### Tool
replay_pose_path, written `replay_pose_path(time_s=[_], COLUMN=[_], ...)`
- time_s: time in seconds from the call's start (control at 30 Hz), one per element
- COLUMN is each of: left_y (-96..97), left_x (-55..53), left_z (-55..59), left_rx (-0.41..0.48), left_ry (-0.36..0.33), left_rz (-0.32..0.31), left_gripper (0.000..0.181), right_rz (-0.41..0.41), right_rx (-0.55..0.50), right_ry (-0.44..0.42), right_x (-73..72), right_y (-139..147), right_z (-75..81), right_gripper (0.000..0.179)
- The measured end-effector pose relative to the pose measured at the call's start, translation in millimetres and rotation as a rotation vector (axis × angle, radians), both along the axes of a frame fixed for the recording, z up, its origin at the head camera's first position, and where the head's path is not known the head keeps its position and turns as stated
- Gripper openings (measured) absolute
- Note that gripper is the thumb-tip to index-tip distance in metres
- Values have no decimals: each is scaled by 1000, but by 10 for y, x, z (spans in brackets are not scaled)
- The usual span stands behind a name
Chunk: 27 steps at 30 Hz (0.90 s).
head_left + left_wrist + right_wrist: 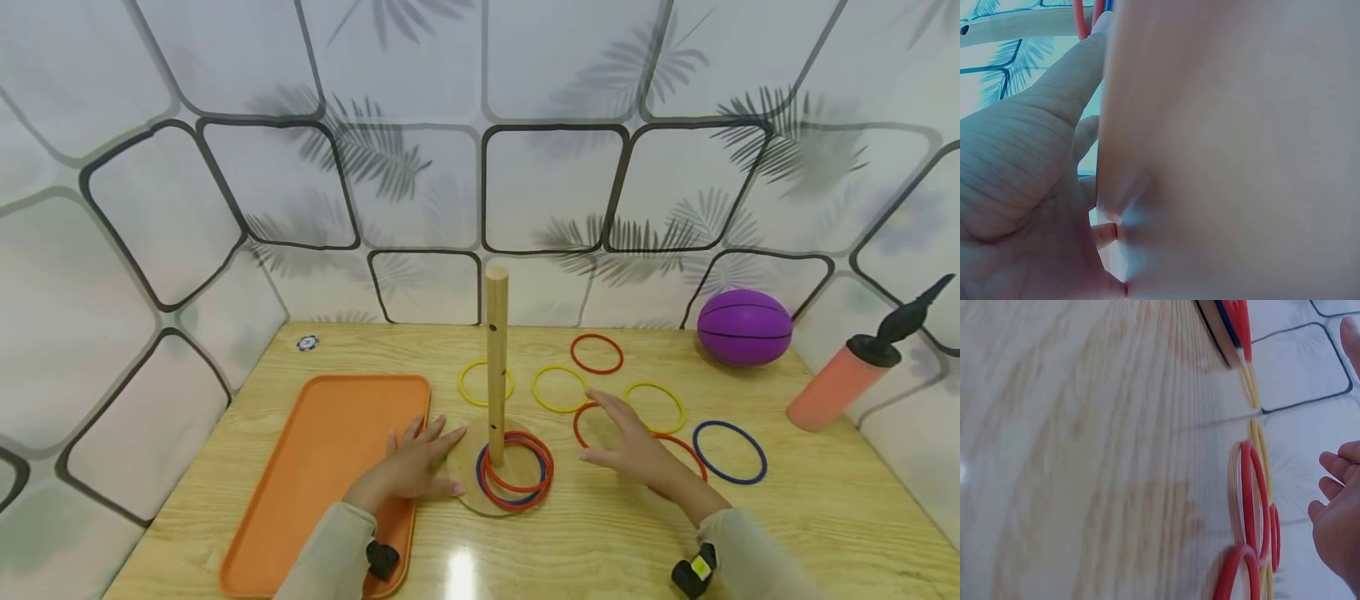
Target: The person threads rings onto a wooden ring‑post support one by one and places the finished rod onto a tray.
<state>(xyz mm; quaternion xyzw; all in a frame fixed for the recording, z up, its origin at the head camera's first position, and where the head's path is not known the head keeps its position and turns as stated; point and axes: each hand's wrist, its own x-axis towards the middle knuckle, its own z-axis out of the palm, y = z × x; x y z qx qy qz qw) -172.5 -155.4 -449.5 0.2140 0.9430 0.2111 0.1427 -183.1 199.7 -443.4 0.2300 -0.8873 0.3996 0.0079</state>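
A wooden post [497, 358] stands upright on a round wooden base [467, 471] in the head view. Several red and blue rings [552, 468] lie around its foot, lopsided toward the right. My left hand [408, 468] spreads its fingers at the base's left edge, with the wrist over the orange tray [318, 467]. The left wrist view shows that hand [1016, 169] with its thumb extended near the rings. Over a red ring [575, 423] on the right hovers my right hand [633, 446], fingers extended, holding nothing. The right wrist view also shows the right hand [1340, 519] raised above the table.
Loose on the table lie yellow rings [534, 387], a far red ring [596, 336], another red ring [702, 462] and a blue ring [765, 465]. A purple ball [745, 327] and a pink hand pump [843, 383] stand back right. A small round chip [307, 342] lies back left.
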Motion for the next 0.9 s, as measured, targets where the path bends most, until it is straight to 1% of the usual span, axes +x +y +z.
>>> replay_pose_path(time_s=[0.1,0.2,0.33,0.53,0.67,0.77,0.9], left_y=[-2,-1,1,0,3,7,12], left_x=[-4,-2,3,4,11,14,16], left_z=[4,11,15,9,12,20,32], left_rx=[-3,-7,-4,-1,1,-1,2], left_ry=[2,2,2,1,-10,-12,-7], left_rz=[0,-2,-5,-1,0,-1,-4], left_gripper=[83,84,84,84,84,84,84], right_rz=[-33,-62,-72,-69,-51,-31,-26], right_rx=[31,71,130,185,225,249,275], right_ry=[-11,-52,-87,-101,-101,-81,-71], right_x=[-41,-77,-127,-189,-216,-231,-236], right_y=[85,161,249,332,356,362,365], right_z=[-22,-40,-89,-178,-219,-237,-242], right_gripper=[85,89,96,104,113,118,119])
